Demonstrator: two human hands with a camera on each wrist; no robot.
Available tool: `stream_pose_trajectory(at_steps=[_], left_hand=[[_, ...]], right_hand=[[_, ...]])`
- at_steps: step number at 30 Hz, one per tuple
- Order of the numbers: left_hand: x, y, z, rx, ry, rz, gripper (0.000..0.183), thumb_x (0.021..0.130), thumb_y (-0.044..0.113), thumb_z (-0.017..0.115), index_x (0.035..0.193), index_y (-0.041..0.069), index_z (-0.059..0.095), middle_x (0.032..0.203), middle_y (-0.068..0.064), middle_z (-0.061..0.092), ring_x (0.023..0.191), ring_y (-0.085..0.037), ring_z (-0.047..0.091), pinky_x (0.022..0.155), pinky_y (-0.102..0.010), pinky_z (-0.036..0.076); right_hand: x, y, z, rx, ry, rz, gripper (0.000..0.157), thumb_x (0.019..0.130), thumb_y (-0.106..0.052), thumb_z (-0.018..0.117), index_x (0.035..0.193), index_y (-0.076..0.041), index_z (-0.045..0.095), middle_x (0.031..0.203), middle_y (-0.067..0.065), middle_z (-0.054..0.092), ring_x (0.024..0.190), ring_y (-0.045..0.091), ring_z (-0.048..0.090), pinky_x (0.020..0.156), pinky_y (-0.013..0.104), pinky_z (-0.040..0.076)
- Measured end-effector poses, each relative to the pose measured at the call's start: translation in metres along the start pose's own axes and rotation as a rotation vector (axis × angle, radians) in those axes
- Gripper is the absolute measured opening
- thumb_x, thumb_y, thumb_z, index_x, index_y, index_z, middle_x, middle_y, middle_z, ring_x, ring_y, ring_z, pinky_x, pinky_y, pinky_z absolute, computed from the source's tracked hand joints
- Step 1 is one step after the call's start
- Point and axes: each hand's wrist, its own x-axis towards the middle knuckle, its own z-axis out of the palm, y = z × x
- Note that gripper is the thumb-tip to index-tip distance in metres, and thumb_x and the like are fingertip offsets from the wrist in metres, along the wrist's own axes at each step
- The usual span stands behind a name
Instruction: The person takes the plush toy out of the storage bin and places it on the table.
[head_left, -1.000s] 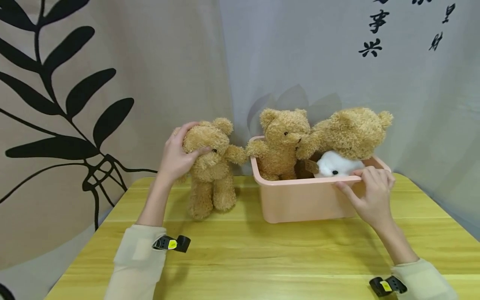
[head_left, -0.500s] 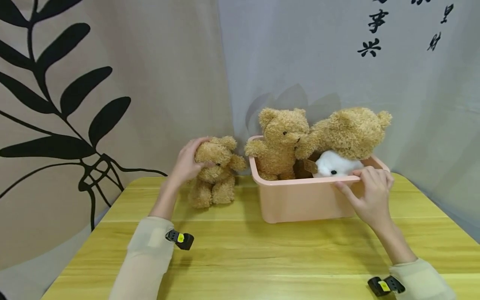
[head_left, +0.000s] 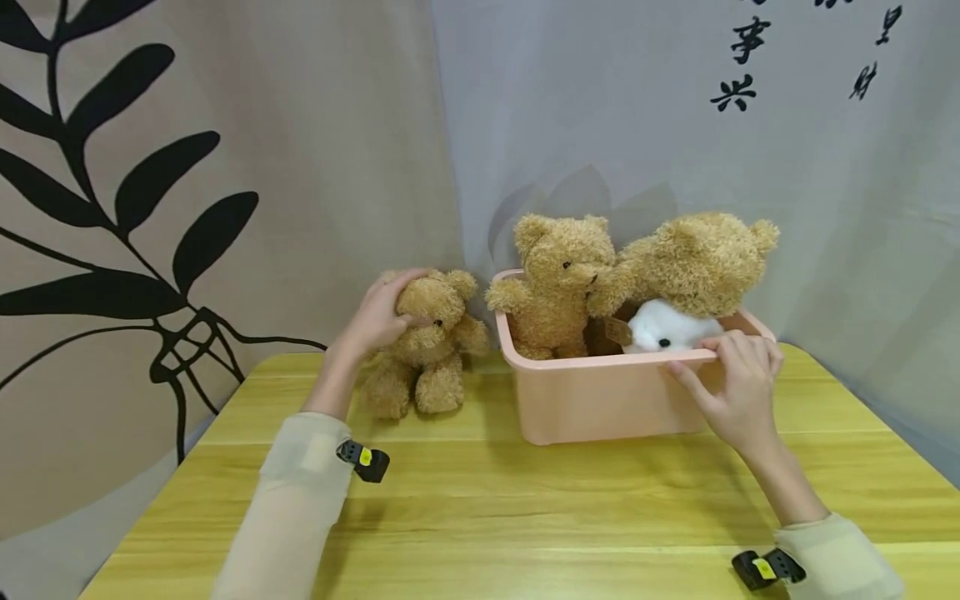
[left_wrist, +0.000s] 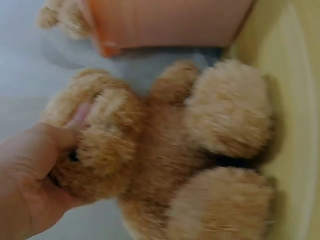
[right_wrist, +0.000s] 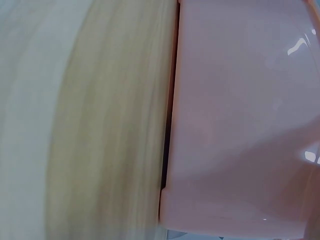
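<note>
My left hand (head_left: 380,315) holds a tan teddy bear (head_left: 430,354) by its head, thumb across the face. The bear is at the back left of the table, its legs pointing forward. In the left wrist view the hand (left_wrist: 30,175) wraps the side of the bear's head, and both feet (left_wrist: 230,110) are close to the tabletop. My right hand (head_left: 742,387) grips the front rim of a pink plastic bin (head_left: 600,404), thumb outside. Only the bin's wall (right_wrist: 240,110) and the tabletop show in the right wrist view; that hand is out of it.
Inside the bin are an upright tan bear (head_left: 558,283), another tan bear (head_left: 701,262) leaning with its head over the right side, and a white plush toy (head_left: 663,327). Behind the wooden table (head_left: 465,517) hangs a grey curtain (head_left: 337,125) with a black leaf print.
My left hand has brought the teddy bear down and back; its legs, hanging straight before, now point forward and spread apart. The right hand keeps its grip on the bin's rim.
</note>
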Motion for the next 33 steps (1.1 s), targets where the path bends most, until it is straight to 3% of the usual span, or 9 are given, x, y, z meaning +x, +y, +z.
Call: stream_pose_trajectory(at_steps=[4, 7, 13, 18, 22, 27, 33], left_hand=[[-0.002, -0.012, 0.007, -0.090, 0.026, -0.089, 0.074, 0.096, 0.018, 0.068, 0.159, 0.033, 0.032, 0.168, -0.017, 0.001, 0.149, -0.048, -0.010, 0.108, -0.078, 0.007], [-0.004, -0.019, 0.008, -0.129, 0.060, -0.109, 0.073, 0.098, 0.024, 0.067, 0.159, 0.038, 0.029, 0.166, -0.022, -0.011, 0.150, -0.048, -0.007, 0.107, -0.080, 0.011], [-0.002, -0.023, 0.006, -0.112, 0.165, -0.112, 0.083, 0.093, 0.032, 0.074, 0.161, 0.028, 0.027, 0.167, -0.015, 0.011, 0.152, -0.041, 0.008, 0.114, -0.072, 0.015], [-0.005, -0.025, 0.007, -0.124, 0.184, -0.180, 0.084, 0.093, 0.043, 0.072, 0.161, 0.032, 0.024, 0.165, -0.023, 0.002, 0.149, -0.051, 0.007, 0.109, -0.076, 0.019], [-0.007, -0.029, 0.010, -0.165, 0.174, -0.207, 0.083, 0.097, 0.051, 0.063, 0.162, 0.040, 0.014, 0.167, -0.018, -0.008, 0.148, -0.053, -0.004, 0.105, -0.082, 0.011], [-0.006, -0.035, 0.016, -0.219, 0.198, -0.171, 0.078, 0.101, 0.048, 0.056, 0.163, 0.036, 0.009, 0.169, -0.001, 0.003, 0.152, -0.043, -0.003, 0.111, -0.076, 0.005], [-0.008, -0.037, 0.018, -0.252, 0.235, -0.143, 0.077, 0.103, 0.045, 0.054, 0.164, 0.032, 0.009, 0.169, -0.002, 0.006, 0.153, -0.037, 0.005, 0.116, -0.070, 0.009]], right_hand=[[0.000, 0.000, 0.000, -0.007, -0.001, -0.001, 0.081, 0.089, -0.074, 0.055, 0.093, 0.007, 0.062, 0.081, 0.016, 0.055, 0.080, 0.030, 0.036, 0.097, 0.035, 0.011], [0.000, 0.000, 0.000, -0.008, 0.001, -0.006, 0.081, 0.089, -0.074, 0.055, 0.092, 0.007, 0.061, 0.081, 0.016, 0.055, 0.080, 0.032, 0.037, 0.097, 0.035, 0.011], [0.000, 0.001, 0.000, -0.011, 0.009, -0.019, 0.080, 0.090, -0.073, 0.056, 0.092, 0.007, 0.061, 0.081, 0.017, 0.055, 0.079, 0.034, 0.038, 0.097, 0.034, 0.011], [0.000, 0.000, 0.000, -0.010, 0.012, -0.018, 0.080, 0.090, -0.073, 0.055, 0.092, 0.007, 0.061, 0.081, 0.018, 0.056, 0.079, 0.033, 0.038, 0.097, 0.034, 0.011], [0.000, 0.000, 0.001, -0.004, 0.016, -0.021, 0.080, 0.090, -0.073, 0.056, 0.092, 0.007, 0.061, 0.082, 0.018, 0.056, 0.079, 0.032, 0.037, 0.098, 0.035, 0.011], [0.000, 0.000, 0.000, 0.004, 0.020, -0.025, 0.081, 0.089, -0.073, 0.056, 0.092, 0.008, 0.062, 0.080, 0.019, 0.056, 0.079, 0.034, 0.040, 0.098, 0.035, 0.012], [-0.001, 0.000, 0.000, 0.003, 0.013, -0.017, 0.081, 0.089, -0.073, 0.056, 0.092, 0.007, 0.062, 0.080, 0.019, 0.056, 0.081, 0.036, 0.041, 0.098, 0.036, 0.012]])
